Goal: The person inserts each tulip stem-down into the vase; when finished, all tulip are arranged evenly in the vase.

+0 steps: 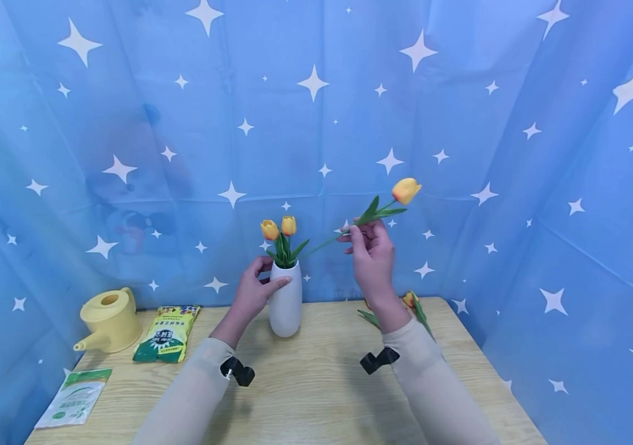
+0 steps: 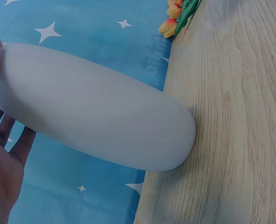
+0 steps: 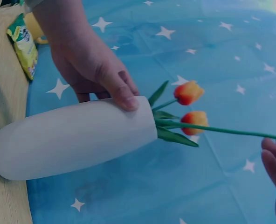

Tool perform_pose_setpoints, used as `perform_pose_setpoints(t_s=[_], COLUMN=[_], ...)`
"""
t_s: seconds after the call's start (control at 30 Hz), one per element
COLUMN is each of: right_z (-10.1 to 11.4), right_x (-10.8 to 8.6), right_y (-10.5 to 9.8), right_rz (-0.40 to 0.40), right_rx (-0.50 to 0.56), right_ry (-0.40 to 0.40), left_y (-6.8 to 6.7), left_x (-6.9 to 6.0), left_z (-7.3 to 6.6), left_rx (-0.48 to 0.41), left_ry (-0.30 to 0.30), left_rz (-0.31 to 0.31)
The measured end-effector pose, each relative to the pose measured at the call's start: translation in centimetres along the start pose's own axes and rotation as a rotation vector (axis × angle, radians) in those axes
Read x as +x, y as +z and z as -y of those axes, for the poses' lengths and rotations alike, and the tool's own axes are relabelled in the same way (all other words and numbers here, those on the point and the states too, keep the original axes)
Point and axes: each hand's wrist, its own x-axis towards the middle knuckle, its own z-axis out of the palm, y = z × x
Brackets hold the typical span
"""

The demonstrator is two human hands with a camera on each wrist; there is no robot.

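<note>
A white vase stands on the table with two orange-yellow tulips in its mouth. My left hand grips the vase near its rim, thumb on the front, fingers behind; the left wrist view shows the vase body beside that hand. Up and to the right, my right hand pinches the green stem of another tulip, its bloom pointing up and right. The stem's lower end slants toward the vase mouth; in the right wrist view the stem crosses in front of the leaves there.
At the left of the table are a yellow watering can, a yellow-green bag and a white-green packet. More tulips lie at the back right, partly behind my right forearm. A blue star-patterned curtain hangs behind the table.
</note>
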Motion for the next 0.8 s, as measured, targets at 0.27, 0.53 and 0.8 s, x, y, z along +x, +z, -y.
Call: perform_pose_setpoints(t_s=[0.27,0.53,0.8], right_z=[-0.6,-1.6,-2.9], right_x=[0.1,0.3,0.5], right_y=[2.2,3.8,5.6], right_rz=[0.097,0.210,0.313], right_rx=[-0.075,-0.233,-0.291], right_ry=[0.003,-0.029,0.012], left_y=[-0.1,0.0,0.0], left_x=[0.0,0.0,0.1], left_z=[0.1,0.0,0.1], left_rx=[-0.002,-0.004,-0.004], left_ry=[0.000,0.005,0.009], left_rz=[-0.001,-0.002,0.004])
